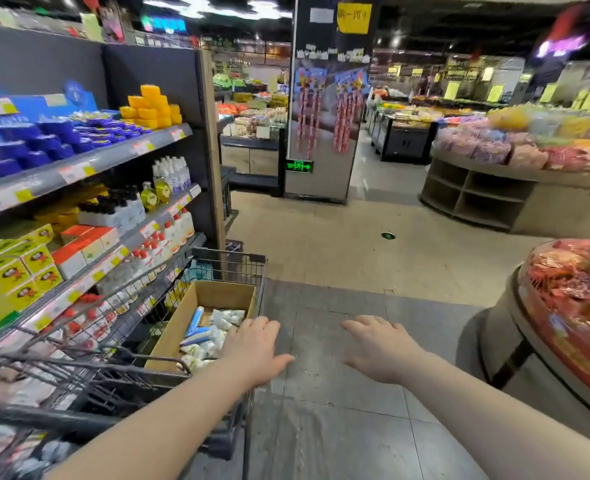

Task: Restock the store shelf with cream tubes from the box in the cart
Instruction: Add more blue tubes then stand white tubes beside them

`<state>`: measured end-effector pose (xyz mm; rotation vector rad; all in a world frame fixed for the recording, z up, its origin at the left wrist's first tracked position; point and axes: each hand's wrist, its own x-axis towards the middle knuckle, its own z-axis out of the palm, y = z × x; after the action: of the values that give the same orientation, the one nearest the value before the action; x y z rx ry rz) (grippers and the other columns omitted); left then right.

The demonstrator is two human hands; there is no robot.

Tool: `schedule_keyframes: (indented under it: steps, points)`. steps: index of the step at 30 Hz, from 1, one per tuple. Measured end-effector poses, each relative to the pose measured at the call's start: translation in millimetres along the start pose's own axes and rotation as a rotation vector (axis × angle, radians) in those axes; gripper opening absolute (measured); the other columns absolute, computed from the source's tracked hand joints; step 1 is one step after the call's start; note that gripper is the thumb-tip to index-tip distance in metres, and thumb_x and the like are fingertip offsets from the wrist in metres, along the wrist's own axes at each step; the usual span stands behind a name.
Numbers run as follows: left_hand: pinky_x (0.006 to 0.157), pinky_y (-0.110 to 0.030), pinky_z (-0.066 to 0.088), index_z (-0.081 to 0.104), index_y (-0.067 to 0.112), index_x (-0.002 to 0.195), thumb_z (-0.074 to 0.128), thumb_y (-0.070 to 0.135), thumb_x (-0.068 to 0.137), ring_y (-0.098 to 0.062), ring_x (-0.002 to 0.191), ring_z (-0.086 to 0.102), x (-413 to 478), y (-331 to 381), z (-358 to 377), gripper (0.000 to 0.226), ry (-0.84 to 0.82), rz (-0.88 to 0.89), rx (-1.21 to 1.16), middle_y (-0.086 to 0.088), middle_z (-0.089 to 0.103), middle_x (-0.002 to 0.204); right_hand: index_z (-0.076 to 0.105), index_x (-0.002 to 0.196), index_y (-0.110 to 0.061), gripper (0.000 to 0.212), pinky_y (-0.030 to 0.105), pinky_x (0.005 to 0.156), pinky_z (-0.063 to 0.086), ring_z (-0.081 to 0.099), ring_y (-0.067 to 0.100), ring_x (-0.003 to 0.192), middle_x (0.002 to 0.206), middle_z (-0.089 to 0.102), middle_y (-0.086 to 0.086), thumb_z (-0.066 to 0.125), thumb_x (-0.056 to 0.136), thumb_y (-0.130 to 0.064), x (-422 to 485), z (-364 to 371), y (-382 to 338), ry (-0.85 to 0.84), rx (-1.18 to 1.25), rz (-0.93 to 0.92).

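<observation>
Down by the wire cart [229,255], restocking looks barely begun: the cardboard box [217,294] is well stocked with cream tubes [217,329]. The left hand [252,348] reaches over the box's edge, fingertips hidden, so I can't tell if it grips anything. The right hand [380,348] hovers spread and empty. Which store shelf [79,168] slot awaits them is unclear.
</observation>
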<state>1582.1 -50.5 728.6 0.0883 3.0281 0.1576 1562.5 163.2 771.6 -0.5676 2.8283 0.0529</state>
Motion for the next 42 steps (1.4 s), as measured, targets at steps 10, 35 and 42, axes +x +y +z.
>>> schedule_keyframes:
  steps: [10, 35, 42]
  points:
    - [0.107, -0.042, 0.031, 0.037, 0.021, 0.135, 0.047, 0.059, 0.086, -0.024, 0.130, 0.036, 116, -18, 32, 0.062, -0.083, -0.181, -0.066, -0.001, 0.040, 0.137, 0.022, 0.148, -0.027, 0.063, 0.041, 0.114, 0.022, 0.021, 0.021, 0.143, 0.153, 0.024, 0.000, 0.047, 0.093, -0.046, 155, 7, 48, -0.116, -0.011, -0.145]
    - [0.094, -0.034, 0.042, 0.043, 0.021, 0.132, 0.044, 0.059, 0.088, -0.020, 0.120, 0.047, 243, -117, 84, 0.058, -0.155, -0.975, -0.305, 0.002, 0.047, 0.133, 0.031, 0.145, -0.027, 0.060, 0.038, 0.111, 0.030, 0.032, 0.021, 0.138, 0.149, 0.034, 0.000, 0.051, 0.089, -0.036, 496, -21, 5, -0.273, -0.236, -0.801]
    - [0.090, -0.036, 0.041, 0.047, 0.017, 0.122, 0.047, 0.055, 0.088, -0.025, 0.118, 0.048, 281, -197, 92, 0.052, -0.216, -1.032, -0.375, -0.005, 0.051, 0.126, 0.042, 0.134, -0.020, 0.051, 0.041, 0.105, 0.039, 0.043, 0.026, 0.130, 0.138, 0.045, 0.004, 0.053, 0.087, -0.035, 583, -20, -65, -0.366, -0.265, -0.789]
